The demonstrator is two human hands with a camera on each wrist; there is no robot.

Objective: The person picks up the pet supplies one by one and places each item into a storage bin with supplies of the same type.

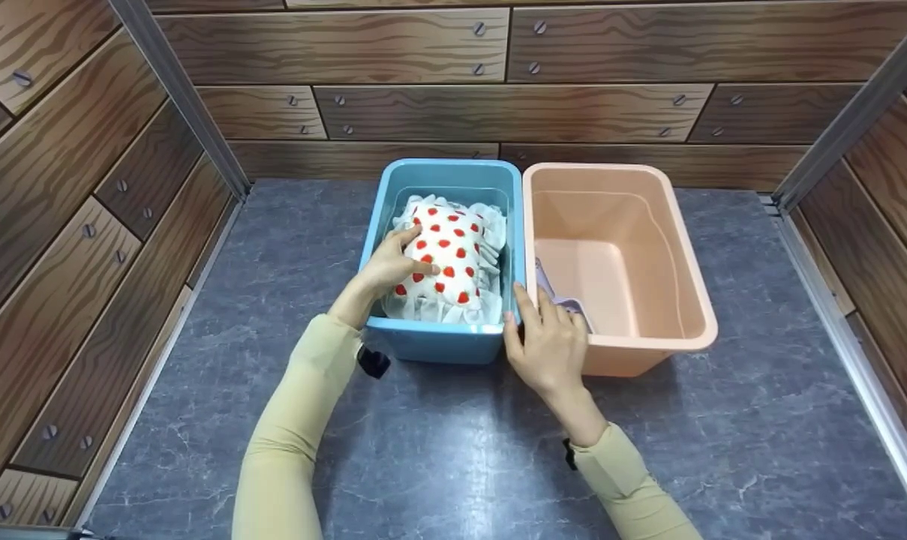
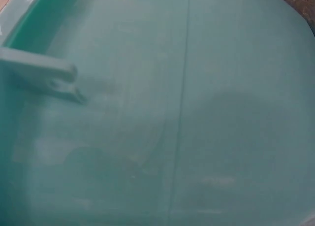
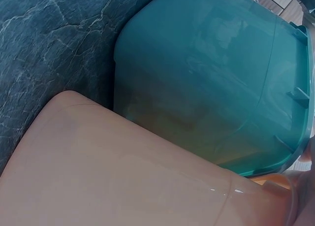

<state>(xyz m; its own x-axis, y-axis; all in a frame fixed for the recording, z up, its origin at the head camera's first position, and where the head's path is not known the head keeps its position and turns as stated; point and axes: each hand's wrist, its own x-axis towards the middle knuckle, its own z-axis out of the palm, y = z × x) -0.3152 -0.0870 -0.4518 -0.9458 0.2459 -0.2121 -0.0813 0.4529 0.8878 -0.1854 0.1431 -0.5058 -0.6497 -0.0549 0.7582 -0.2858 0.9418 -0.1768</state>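
A white strawberry-print cushion (image 1: 444, 251) with ruffled edges lies inside the blue bin (image 1: 453, 343). My left hand (image 1: 389, 262) rests on the cushion's left side, thumb and index finger stretched across the print. Its other fingers are mostly hidden. At the front corner where the two bins meet, my right hand (image 1: 551, 341) lies over the rims, fingers reaching over the edge of the peach bin (image 1: 633, 343). Inside that bin, by its left wall, a lavender object (image 1: 573, 305) is partly covered by the right hand; its kind is unclear.
Both bins stand side by side on a dark marbled surface (image 1: 438, 450). Wood-patterned panels (image 1: 415, 112) enclose the back and sides, with metal rails (image 1: 847, 337) along the edges. The right wrist view shows the outer walls of the peach bin (image 3: 123, 172) and blue bin (image 3: 211, 73).
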